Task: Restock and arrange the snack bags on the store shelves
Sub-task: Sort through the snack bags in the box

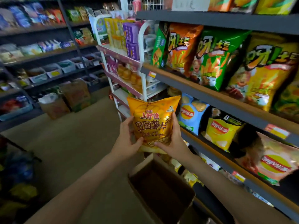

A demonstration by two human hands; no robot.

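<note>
An orange-yellow potato chip bag point(152, 120) stands upright in mid-air in front of me. My left hand point(127, 139) grips its lower left edge with the thumb across the front. My right hand point(174, 141) grips its lower right edge. The bag hangs above an open cardboard box point(184, 196) on the floor, just left of the dark shelf unit point(226, 101). That unit carries orange, green and yellow snack bags point(215, 60) on the upper board and blue and yellow chip bags point(221, 131) on the board below.
A white wire rack point(129, 65) with boxed and bagged goods stands behind the bag. Dark shelves point(40, 50) of goods line the left wall, with cardboard cartons point(64, 101) on the floor before them. Grey floor point(77, 143) runs between.
</note>
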